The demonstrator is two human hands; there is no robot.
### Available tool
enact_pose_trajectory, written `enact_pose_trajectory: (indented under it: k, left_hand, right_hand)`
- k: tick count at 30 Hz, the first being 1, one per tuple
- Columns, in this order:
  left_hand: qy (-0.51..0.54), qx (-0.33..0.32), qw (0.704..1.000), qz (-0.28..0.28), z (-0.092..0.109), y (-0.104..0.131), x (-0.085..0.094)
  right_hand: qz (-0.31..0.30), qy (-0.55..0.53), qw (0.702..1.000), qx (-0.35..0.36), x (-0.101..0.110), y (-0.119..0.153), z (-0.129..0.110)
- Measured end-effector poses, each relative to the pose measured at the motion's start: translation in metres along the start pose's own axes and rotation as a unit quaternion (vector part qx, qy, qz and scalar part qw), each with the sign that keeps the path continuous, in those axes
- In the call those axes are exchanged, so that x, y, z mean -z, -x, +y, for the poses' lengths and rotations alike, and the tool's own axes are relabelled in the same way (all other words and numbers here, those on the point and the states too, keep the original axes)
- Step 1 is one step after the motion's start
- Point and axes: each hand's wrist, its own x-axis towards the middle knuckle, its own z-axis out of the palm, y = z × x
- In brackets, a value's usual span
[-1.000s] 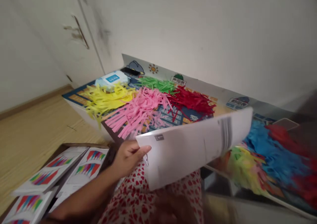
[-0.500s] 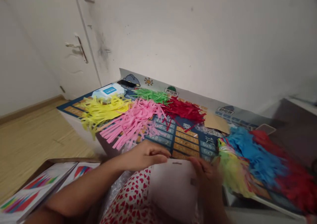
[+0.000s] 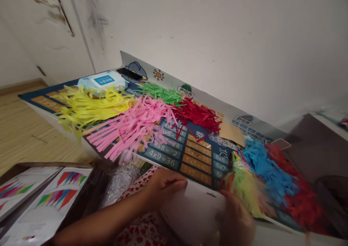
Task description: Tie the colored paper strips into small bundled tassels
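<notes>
Over my lap, a plain white card (image 3: 194, 209) with a small slot near its upper edge is held between both hands. My left hand (image 3: 165, 190) grips the card's upper left corner, thumb along the edge. On its right side my right hand (image 3: 236, 213) is closed, partly blurred and shaded. Beyond the hands, fringed paper tassels lie across a printed mat (image 3: 197, 162): yellow (image 3: 92, 104), pink (image 3: 136, 126), green (image 3: 160, 94) and red (image 3: 197, 115). A multicoloured bundle (image 3: 247, 184) rests near my right hand, beside blue tassels (image 3: 269, 170).
More red tassels (image 3: 303, 202) lie at the right. A wet-wipes pack (image 3: 102, 82) and a black phone (image 3: 129, 74) sit at the back left, a tan card (image 3: 231, 133) farther right. Low at left stands a carton (image 3: 73, 165) of printed packages; clear plastic (image 3: 119, 180) lies beside it.
The view has shifted closer and to the right, showing more of the carton. Both hands have moved slightly lower in the picture, still on the white card, which is now tilted.
</notes>
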Motion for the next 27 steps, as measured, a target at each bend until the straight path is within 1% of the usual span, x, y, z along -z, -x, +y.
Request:
enact_pose_trajectory:
  k: [3,6,8,9,11,14,16,19,21,23,25,27]
  left_hand:
    - [0.021,0.028,0.998,0.059,-0.006,0.004,-0.006]
    - [0.088,0.078,0.984,0.132,-0.014,0.007,-0.018]
    - [0.139,0.085,0.974,0.160,-0.019,0.008,-0.024]
    - [0.155,0.077,0.972,0.160,-0.021,0.008,-0.026]
    - [0.150,0.062,0.977,0.135,-0.022,0.008,-0.026]
    - [0.064,0.072,0.991,0.094,-0.019,0.004,-0.021]
    - [-0.001,0.077,0.993,0.092,-0.016,0.000,-0.017]
    - [-0.050,0.064,0.993,0.084,-0.013,-0.003,-0.013]
    - [-0.061,0.052,0.994,0.078,-0.013,-0.003,-0.012]
    - [-0.073,0.039,0.994,0.074,-0.013,-0.003,-0.008]
    - [-0.099,0.030,0.993,0.060,-0.009,-0.004,-0.003]
    - [-0.128,0.024,0.991,0.031,0.000,-0.009,0.005]
  right_hand:
    - [-0.006,-0.004,1.000,-0.004,-0.002,0.006,-0.002]
    - [-0.042,0.009,0.998,0.039,-0.004,0.007,-0.008]
    - [-0.065,0.030,0.996,0.056,-0.005,0.005,-0.012]
    - [-0.073,0.036,0.995,0.057,-0.006,0.004,-0.014]
    - [-0.073,0.034,0.995,0.049,-0.007,0.003,-0.015]
    - [-0.082,0.021,0.996,0.031,-0.008,0.002,-0.014]
    - [-0.095,0.011,0.995,0.015,-0.009,0.002,-0.013]
    - [-0.097,-0.019,0.995,-0.029,-0.012,0.002,-0.010]
    - [-0.119,-0.045,0.989,-0.073,-0.013,0.003,-0.009]
    - [-0.159,-0.071,0.979,-0.105,-0.012,0.005,-0.011]
    - [-0.185,-0.092,0.972,-0.114,-0.011,0.006,-0.017]
    - [-0.185,-0.111,0.971,-0.106,-0.009,0.006,-0.025]
